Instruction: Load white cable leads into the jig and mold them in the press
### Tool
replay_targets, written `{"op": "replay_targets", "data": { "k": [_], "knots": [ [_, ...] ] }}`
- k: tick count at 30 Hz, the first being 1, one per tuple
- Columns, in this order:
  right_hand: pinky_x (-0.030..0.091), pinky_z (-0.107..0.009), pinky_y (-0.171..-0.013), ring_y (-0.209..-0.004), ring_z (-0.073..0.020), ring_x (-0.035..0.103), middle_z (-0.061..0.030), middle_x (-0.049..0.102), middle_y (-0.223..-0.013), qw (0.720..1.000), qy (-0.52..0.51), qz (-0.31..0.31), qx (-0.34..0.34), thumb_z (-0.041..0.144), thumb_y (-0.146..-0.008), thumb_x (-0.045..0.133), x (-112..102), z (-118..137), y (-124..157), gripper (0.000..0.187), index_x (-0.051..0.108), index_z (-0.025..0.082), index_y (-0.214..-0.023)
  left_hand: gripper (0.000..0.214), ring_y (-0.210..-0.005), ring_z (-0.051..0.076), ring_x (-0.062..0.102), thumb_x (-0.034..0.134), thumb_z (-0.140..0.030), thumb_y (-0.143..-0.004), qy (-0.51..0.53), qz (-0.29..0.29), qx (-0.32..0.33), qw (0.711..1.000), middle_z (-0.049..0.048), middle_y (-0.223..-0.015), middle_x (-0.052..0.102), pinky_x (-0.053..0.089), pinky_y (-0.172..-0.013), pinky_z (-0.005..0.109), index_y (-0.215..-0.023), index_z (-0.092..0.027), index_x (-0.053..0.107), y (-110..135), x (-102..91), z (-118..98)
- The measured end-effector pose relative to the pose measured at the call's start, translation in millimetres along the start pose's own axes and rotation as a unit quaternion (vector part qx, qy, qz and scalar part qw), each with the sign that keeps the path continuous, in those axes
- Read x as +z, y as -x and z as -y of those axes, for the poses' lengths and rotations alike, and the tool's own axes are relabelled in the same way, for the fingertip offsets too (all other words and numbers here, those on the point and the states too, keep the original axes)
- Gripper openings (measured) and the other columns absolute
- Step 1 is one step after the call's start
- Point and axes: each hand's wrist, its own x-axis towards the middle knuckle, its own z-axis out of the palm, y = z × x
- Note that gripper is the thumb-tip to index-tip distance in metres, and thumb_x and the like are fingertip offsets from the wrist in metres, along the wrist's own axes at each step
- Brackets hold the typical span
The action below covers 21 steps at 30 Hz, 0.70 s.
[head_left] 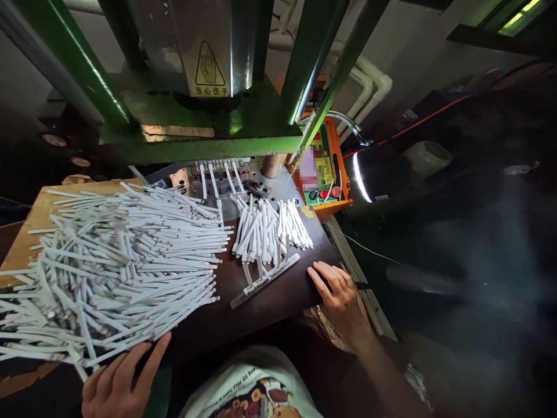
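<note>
My left hand [126, 377] is at the near edge of a large heap of short flat white cables [130, 255]. Its thumb stands apart from the fingers, and I see nothing in its grasp. On the right, my right hand [339, 293] rests with stretched fingers at the edge of the dark tabletop [278, 302], holding nothing. Just left of it lies a narrow bar [265, 283] with several white cable pieces standing up from it. Behind the bar are two smaller bunches of white cables [256, 232].
A green press [204, 148] with a hand-warning label [209, 67] rises ahead. Several white cables sit in the fixture [220, 174] beneath it. An orange control box [324, 168] with buttons stands at the right, near a lit lamp [363, 177]. A wooden board [39, 215] lies under the heap.
</note>
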Motion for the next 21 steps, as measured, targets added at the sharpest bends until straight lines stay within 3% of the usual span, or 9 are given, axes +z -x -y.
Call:
{"op": "replay_targets", "data": {
  "k": [3,5,21],
  "knots": [
    [0.040,-0.048,-0.112,-0.130,-0.0275,0.053,-0.0154,0.058,-0.137,1.000,0.002,-0.008,0.004,0.002,-0.079,0.046,1.5,1.2,3.2,0.063,0.050,0.016,-0.140,0.076,-0.083,0.020,0.061,0.065,-0.003,-0.084,-0.023,-0.075,0.035,0.996,0.0071,-0.096,0.069,0.044,-0.078,0.035,-0.150,-0.033,0.041,-5.6,1.9,-0.1],
    [0.039,-0.049,-0.112,-0.130,-0.0275,0.053,-0.0154,0.058,-0.137,1.000,0.003,-0.008,0.003,0.001,-0.080,0.046,2.6,1.5,4.3,0.062,0.051,0.016,-0.140,0.074,-0.082,0.020,0.060,0.067,-0.002,-0.083,-0.025,-0.092,0.054,0.994,0.0073,-0.093,0.069,0.042,-0.077,0.035,-0.149,-0.029,0.045,-10.4,1.4,0.3],
    [0.042,-0.046,-0.108,-0.126,-0.0255,0.057,-0.0166,0.063,-0.130,0.999,0.010,-0.032,0.008,0.002,-0.089,0.041,0.1,5.7,-2.7,0.049,0.056,0.014,-0.134,0.068,-0.078,0.022,0.057,0.072,-0.011,-0.079,0.003,-0.063,0.042,0.997,0.0054,-0.088,0.068,0.040,-0.074,0.037,-0.140,-0.035,0.053,-3.6,1.3,8.4]
  ]
}}
